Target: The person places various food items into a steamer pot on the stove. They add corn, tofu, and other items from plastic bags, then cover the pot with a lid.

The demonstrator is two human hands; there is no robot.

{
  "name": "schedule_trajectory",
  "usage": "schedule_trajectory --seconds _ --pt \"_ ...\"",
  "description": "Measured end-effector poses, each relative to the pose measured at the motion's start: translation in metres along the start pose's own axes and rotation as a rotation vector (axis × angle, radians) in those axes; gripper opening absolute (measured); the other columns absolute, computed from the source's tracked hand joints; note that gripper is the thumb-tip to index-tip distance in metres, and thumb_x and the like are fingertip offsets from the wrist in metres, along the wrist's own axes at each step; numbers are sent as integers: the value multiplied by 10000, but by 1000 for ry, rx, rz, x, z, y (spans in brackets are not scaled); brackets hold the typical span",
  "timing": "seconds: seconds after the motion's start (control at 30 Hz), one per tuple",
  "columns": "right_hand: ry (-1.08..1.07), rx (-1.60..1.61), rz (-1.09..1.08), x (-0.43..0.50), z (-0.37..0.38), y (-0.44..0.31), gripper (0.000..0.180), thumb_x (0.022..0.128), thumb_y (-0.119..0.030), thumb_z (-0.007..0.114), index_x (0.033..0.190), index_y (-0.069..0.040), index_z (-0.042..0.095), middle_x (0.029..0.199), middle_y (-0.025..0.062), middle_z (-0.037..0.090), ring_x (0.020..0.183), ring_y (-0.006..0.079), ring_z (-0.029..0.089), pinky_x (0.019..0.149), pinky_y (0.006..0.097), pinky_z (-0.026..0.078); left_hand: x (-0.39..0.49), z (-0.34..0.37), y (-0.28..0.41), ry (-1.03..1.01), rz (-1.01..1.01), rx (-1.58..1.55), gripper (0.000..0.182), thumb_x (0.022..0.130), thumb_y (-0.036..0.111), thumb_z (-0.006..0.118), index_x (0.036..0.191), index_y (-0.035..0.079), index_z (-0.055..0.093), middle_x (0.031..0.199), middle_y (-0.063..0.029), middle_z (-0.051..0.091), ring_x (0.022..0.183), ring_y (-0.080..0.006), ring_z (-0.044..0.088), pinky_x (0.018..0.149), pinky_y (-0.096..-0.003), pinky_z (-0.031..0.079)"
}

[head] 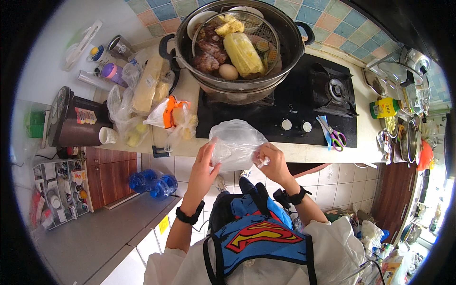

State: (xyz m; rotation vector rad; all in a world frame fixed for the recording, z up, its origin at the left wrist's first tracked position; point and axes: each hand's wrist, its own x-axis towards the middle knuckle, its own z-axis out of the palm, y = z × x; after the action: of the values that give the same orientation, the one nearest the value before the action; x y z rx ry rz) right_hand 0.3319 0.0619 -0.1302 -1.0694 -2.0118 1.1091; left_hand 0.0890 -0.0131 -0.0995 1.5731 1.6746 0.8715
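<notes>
My left hand [203,165] and my right hand [272,160] hold a clear plastic bag [237,146] between them, just in front of the black gas cooktop [249,123]. The bag looks puffed out; whether anything lies inside, I cannot tell. My right fingers pinch its gathered end, while my left thumb and fingers rest on the opposite side. Beyond the bag, a large steel steamer pot [242,85] stands on the cooktop. Its wire rack [272,39] bears an egg [228,71], a yellow wrapped roll [244,53] and dark reddish lumps of food [210,51].
Purple-handled scissors [335,137] lie at the cooktop's right front. Left of it are an orange and white plastic bag [169,112], other bagged food [149,85], a white cup [108,135] and a dark brown container [83,119]. A yellow-green bottle [384,108] lies at the right.
</notes>
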Motion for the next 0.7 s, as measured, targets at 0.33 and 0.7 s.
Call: schedule_trajectory --seconds 0.33,0.7 --pt "-168 573 242 -10 75 -44 473 890 -134 705 1283 -22 466 981 83 631 891 154 606 865 305 491 -49 -23 9 -119 188 -89 719 872 106 645 1490 37 285 1434 -225 439 1285 -356 479 1018 -375 430" --pt "-107 1135 92 -29 46 -105 33 962 -75 570 988 -56 575 913 79 650 856 176 638 825 298 500 -74 -41 -110 -191 -133 -885 795 881 206 705 1492 240 197 1452 -129 365 1297 -291 462 988 -429 468"
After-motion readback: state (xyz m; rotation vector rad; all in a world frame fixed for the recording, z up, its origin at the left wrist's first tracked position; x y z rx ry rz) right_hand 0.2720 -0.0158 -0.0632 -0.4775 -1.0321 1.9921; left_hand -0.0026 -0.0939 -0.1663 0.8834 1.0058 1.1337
